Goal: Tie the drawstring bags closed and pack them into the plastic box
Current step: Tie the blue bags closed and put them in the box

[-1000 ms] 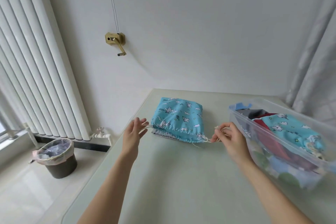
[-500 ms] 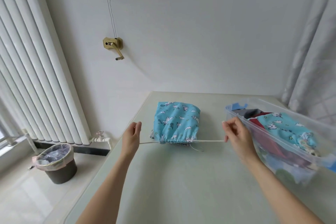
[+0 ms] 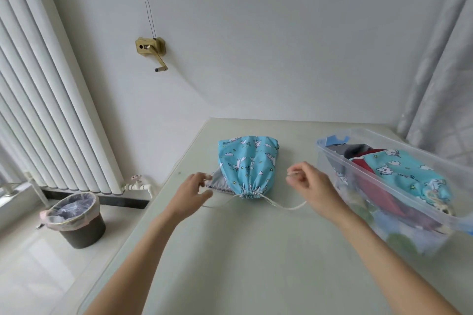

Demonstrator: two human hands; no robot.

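Observation:
A blue drawstring bag [image 3: 247, 161] printed with white animals and clouds lies on the table, its mouth gathered tight toward me. Two white cords [image 3: 279, 204] trail from the cinched mouth, one to each side. My left hand [image 3: 190, 193] is just left of the mouth with the left cord running under its fingers; whether it grips the cord is unclear. My right hand [image 3: 311, 184] pinches the end of the right cord, which hangs slack in a loop. A clear plastic box [image 3: 399, 186] stands to the right and holds several bags, one of them blue.
The pale table [image 3: 256, 263] has its left edge close to my left arm. On the floor to the left stands a dark bin [image 3: 76, 220] with a liner, next to a white radiator. A curtain hangs at the far right behind the box.
The cords were pulled taut sideways half a second ago and the bag's mouth has cinched narrow. Both hands have since come back inward, and the cords now lie slack.

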